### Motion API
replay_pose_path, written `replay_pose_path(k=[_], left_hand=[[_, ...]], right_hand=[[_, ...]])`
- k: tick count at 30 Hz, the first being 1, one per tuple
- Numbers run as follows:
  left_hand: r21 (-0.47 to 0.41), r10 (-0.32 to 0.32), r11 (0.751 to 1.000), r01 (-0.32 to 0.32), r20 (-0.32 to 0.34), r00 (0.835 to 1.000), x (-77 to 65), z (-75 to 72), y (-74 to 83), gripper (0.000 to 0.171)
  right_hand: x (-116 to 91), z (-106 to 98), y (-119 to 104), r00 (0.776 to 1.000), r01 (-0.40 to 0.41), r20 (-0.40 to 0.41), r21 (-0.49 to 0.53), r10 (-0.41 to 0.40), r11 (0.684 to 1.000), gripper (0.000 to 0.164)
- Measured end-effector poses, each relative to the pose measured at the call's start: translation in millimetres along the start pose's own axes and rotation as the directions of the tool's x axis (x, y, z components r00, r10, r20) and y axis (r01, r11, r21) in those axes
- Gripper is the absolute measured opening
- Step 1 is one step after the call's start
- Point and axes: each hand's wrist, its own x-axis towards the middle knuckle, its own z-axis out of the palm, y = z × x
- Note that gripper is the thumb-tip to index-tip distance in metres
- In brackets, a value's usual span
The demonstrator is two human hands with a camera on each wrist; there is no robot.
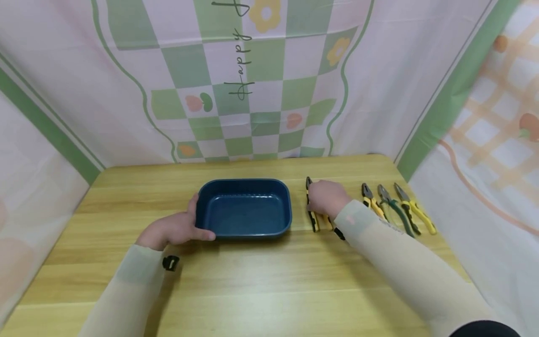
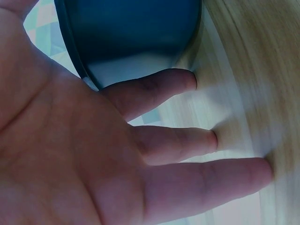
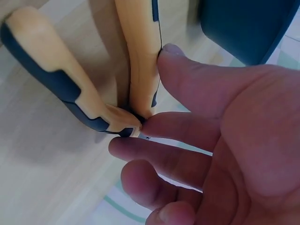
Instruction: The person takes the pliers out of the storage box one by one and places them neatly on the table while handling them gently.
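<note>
A dark blue rectangular bin (image 1: pixel 244 234) stands on the wooden table. At its left end is my left hand (image 1: pixel 178 228), with the thumb along the front rim and the fingers by the left wall. The left wrist view shows several straight fingers (image 2: pixel 206 180) spread beside the bin (image 2: pixel 136 33). Right of the bin, my right hand (image 1: pixel 327 196) pinches a pair of pliers (image 1: pixel 313 221) lying on the table. In the right wrist view, its thumb and curled fingertips touch the yellow-and-black pliers (image 3: pixel 140 61) near the joint; the hand partly hides the pliers in the head view.
Farther right lie yellow-and-black pliers (image 1: pixel 374 204), green-handled pliers (image 1: pixel 397 210) and bright yellow-handled pliers (image 1: pixel 414 208), jaws pointing away. The wooden table (image 1: pixel 252 290) ends at a patterned cloth (image 1: pixel 265 93) hanging behind it and at both sides.
</note>
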Motion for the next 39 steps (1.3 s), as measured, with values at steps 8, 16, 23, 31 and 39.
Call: replay_pose_path(k=[8, 16, 23, 31, 39], left_hand=[[0.006, -0.001, 1.0, 0.001, 0.002, 1.0, 0.8, 0.2, -0.8, 0.132], [0.01, -0.01, 1.0, 0.01, 0.0, 1.0, 0.4, 0.7, -0.4, 0.132], [0.012, -0.006, 1.0, 0.006, 0.006, 1.0, -0.4, 0.1, 0.2, 0.131], [0.009, 0.001, 1.0, -0.002, 0.018, 1.0, 0.1, -0.1, -0.7, 0.132], [0.02, 0.004, 1.0, -0.004, 0.01, 1.0, -0.2, -0.3, -0.4, 0.131]], right_hand=[[-6, -1, 15, 1.0, -0.02, 0.021, 0.006, 0.02, 1.0, 0.03], [-12, 1, 38, 0.999, -0.035, 0.02, 0.041, 0.034, 0.999, 0.03], [-17, 1, 52, 0.998, -0.056, 0.03, 0.06, 0.055, 0.997, 0.029], [-20, 1, 62, 0.998, -0.055, 0.043, 0.07, 0.052, 0.996, 0.028], [-24, 1, 69, 0.994, -0.088, 0.074, 0.069, 0.083, 0.994, 0.028]])
